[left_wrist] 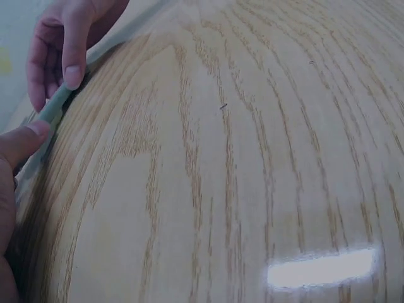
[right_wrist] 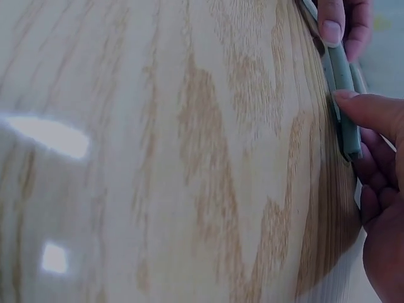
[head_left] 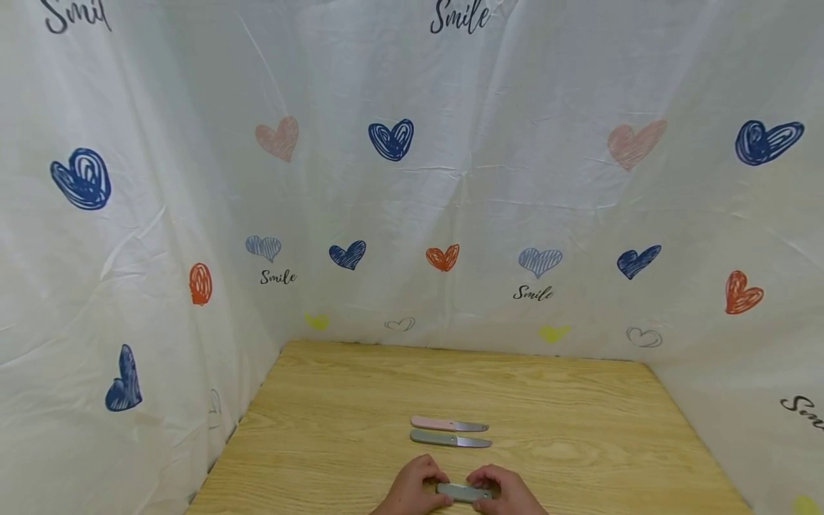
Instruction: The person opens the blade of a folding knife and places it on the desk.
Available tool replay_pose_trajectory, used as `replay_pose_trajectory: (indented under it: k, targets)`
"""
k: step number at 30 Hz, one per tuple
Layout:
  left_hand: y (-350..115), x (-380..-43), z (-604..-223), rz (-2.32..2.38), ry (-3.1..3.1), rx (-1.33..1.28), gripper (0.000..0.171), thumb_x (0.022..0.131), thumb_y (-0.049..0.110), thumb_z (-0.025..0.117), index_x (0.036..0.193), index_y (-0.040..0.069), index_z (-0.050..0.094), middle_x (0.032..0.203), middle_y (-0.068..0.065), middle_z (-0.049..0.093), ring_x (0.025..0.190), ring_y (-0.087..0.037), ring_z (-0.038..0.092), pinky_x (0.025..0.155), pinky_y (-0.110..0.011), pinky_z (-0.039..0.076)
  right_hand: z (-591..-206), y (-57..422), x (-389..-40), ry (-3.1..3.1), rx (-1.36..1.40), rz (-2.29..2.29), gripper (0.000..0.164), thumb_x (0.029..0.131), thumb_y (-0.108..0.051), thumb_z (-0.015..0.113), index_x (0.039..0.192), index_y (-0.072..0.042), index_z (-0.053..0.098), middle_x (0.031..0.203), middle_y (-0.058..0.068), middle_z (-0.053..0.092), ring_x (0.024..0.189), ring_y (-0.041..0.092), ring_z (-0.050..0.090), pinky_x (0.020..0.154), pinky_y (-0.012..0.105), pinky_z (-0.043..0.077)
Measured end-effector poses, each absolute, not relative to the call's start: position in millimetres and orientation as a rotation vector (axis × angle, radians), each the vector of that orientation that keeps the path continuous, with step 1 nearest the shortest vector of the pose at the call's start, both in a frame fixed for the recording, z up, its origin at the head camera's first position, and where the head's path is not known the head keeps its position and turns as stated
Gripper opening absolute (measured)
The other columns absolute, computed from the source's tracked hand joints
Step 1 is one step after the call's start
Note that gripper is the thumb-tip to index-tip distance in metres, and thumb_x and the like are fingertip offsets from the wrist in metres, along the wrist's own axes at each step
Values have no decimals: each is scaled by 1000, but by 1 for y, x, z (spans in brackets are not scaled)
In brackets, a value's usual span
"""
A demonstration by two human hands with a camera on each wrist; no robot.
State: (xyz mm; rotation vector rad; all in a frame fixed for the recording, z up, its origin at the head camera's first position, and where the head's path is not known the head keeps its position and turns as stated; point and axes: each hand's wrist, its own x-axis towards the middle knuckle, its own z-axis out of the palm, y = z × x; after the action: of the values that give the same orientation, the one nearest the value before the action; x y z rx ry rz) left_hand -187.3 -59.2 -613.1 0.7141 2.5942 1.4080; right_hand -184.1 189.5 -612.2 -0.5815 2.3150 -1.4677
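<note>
A grey-green folding knife (head_left: 462, 492), its blade apparently folded into the handle, lies between both hands near the front of the table. My left hand (head_left: 417, 488) pinches its left end. The right hand (head_left: 505, 491) holds the opposite end, with thumb and fingers on either side of the handle. In the right wrist view, the thumb presses on the knife's green handle (right_wrist: 343, 72). Just beyond the hands lie two unfolded knives, side by side with blades pointing right: a grey-green one (head_left: 450, 438) and, behind it, a pink one (head_left: 449, 424).
The wood-grain table (head_left: 322, 408) has a glossy top. A white cloth (head_left: 476, 193) printed with hearts and "Smile" lettering hangs along its back and both sides.
</note>
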Motion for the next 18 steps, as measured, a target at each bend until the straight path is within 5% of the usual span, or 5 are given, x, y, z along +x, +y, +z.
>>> replay_pose_trajectory:
  k: [9,18]
  targets:
    - [-64,-187,-624,1558,2649,762,19,79,28,80,93,18,74,88,11,58,83,5,51,72,-16,45,-612,186,-188,2407,-673,-1467,34,87,-24,72,117,-8,67,107,2,66,93,-1,56,77,15,46]
    - [-61,-189,-618,1700,2581,608,22,78,33,80,93,19,74,88,9,57,78,4,50,67,-16,46,-601,179,-190,2092,-405,-1828,44,89,-15,70,122,11,57,117,20,63,91,3,62,77,15,52]
